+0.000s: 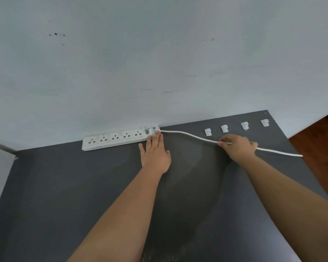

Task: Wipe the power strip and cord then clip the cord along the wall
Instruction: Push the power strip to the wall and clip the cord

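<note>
Left hand (155, 154) lay flat pinning the light power strip (119, 138) by the wall while the right hand (237, 146) pinched the floppy-looking cord (189, 135) mid-run near the clips (208, 132), probably the best place to grab.

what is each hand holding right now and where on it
The right hand grips the white cord partway along its run, past the power strip. The left hand holds nothing; its straight fingers rest on the strip's cord end.
</note>
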A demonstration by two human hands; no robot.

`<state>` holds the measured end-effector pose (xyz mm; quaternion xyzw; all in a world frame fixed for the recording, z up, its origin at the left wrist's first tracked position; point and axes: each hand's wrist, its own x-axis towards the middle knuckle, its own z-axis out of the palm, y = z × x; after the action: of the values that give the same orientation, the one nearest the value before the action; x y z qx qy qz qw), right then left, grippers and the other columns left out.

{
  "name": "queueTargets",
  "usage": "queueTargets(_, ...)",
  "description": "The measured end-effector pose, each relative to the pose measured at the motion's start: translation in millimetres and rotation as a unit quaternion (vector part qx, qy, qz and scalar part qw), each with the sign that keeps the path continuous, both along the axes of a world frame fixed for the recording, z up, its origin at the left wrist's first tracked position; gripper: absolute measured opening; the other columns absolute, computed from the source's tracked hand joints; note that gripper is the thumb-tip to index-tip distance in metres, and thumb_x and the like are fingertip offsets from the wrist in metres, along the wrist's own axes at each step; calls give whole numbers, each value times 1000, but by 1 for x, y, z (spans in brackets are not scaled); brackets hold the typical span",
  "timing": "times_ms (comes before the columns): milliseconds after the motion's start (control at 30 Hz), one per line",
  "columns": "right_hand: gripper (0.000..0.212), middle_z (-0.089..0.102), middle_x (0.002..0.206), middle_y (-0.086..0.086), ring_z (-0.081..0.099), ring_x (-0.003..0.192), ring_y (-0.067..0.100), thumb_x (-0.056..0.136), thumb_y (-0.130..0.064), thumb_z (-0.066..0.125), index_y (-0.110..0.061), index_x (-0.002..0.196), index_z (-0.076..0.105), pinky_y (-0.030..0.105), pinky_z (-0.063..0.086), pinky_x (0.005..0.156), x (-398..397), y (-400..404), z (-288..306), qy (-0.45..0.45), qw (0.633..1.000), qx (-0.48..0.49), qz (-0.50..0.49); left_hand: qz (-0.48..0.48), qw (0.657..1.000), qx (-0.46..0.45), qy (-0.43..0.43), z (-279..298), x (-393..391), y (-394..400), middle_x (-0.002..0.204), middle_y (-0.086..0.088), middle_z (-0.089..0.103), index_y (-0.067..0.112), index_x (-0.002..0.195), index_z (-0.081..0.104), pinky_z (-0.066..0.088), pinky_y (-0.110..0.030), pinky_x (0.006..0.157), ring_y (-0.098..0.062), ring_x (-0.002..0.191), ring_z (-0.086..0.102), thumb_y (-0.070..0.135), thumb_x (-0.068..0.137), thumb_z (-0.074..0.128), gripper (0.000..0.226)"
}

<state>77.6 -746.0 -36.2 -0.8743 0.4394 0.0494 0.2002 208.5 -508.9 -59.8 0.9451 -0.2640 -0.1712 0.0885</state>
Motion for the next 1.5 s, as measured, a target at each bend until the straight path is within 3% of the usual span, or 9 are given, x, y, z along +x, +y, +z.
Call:
queueTargets(100,13,66,88,-10,53,109,20,87,-48,53,-42,86,64,40,26,88,3,-3,-6,-17,1000,3,6,32,999,-14,17,9,-3,-12,160,1,-4,17,151,10,2,-50,119,-26,147,-3,36,94,40,68)
queueTargets(200,15,69,93,-9,52,109,21,89,-47,53,-38,91,66,39,25,86,3,-5,-15,-33,999,4,20,11,999,-31,-21,13,-10,-29,158,-6,4,19,148,21,7,-46,119,-32,144,5,34,90,48,66)
queueTargets(333,19,68,98,-8,50,105,22,91,-47,51,-36,94,67,41,26,84,2,-9,-22,-53,997,-19,47,-61,995,-70,-35,22,-26,-71,153,-4,22,21,143,33,21,-43,115,-30,138,18,32,88,52,60)
queueTargets(567,24,68,100,-3,48,104,25,93,-44,46,-32,101,65,41,26,86,4,-23,-26,-58,983,-91,148,-4,993,-113,-44,23,-24,-140,146,-1,30,22,132,52,31,-39,109,-29,131,27,33,89,56,44)
queueTargets(867,25,67,96,3,52,102,27,92,-40,49,-24,103,66,37,31,88,9,-32,-30,-99,978,-83,165,-63,994,-87,-32,9,-10,-166,110,-1,63,27,112,66,46,-40,88,-27,108,51,35,90,55,26)
queueTargets(1067,20,67,87,0,49,98,27,91,-39,53,-25,97,67,37,29,79,7,-33,-34,-147,976,-62,146,-110,990,-82,-26,3,-2,-168,111,-3,61,21,109,66,41,-36,85,-26,103,51,27,95,48,24)
queueTargets(1500,18,67,90,-2,47,97,27,91,-37,53,-26,95,68,35,24,79,19,-36,-39,-148,983,-61,92,-126,987,-83,-47,0,8,-161,108,10,62,34,108,66,32,-38,91,-21,110,47,38,93,51,21)
